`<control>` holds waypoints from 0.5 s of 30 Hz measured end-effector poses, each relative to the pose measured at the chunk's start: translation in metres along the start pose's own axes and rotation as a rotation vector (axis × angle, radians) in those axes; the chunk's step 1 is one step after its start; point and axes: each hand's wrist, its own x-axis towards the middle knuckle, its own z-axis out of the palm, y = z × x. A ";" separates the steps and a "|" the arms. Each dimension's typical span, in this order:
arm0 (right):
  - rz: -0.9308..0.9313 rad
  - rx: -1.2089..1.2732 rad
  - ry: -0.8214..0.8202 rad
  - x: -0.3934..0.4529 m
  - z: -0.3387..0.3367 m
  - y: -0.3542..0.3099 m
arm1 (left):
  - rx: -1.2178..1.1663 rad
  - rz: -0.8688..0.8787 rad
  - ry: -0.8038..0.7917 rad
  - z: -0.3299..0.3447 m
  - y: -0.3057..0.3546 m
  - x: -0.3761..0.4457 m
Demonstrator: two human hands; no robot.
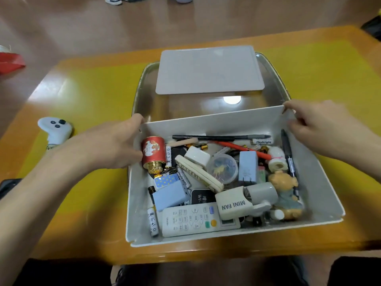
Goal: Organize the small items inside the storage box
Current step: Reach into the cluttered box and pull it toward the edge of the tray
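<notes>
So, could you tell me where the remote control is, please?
In the head view, the remote control lies against the storage box's near wall, beside the mini fan.

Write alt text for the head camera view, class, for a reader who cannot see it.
Two hands, left hand and right hand, grip the far corners of a white storage box cluttered with a remote control, pens and batteries, on a yellow table.

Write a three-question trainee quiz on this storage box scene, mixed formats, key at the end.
1. True or false: the red tin lies at the box's left end.
2. Which sits nearest the box's near wall? A) remote control B) orange pen C) clear round tub
3. Fill in: the grey lid rests on a ____ tray.

Key: 1 true; 2 A; 3 metal.
</notes>
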 end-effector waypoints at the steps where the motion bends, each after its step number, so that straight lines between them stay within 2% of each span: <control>1: -0.005 -0.007 -0.007 0.001 0.000 0.000 | -0.002 0.003 0.003 0.002 -0.002 -0.001; 7: 0.027 -0.071 -0.070 0.003 -0.005 0.000 | -0.054 0.005 0.007 0.003 -0.003 -0.002; 12: 0.071 -0.085 -0.134 0.001 -0.009 -0.003 | 0.007 0.000 0.033 0.001 0.003 -0.005; 15: 0.122 -0.121 -0.071 -0.003 -0.006 -0.006 | 0.109 0.001 0.113 0.000 0.010 -0.008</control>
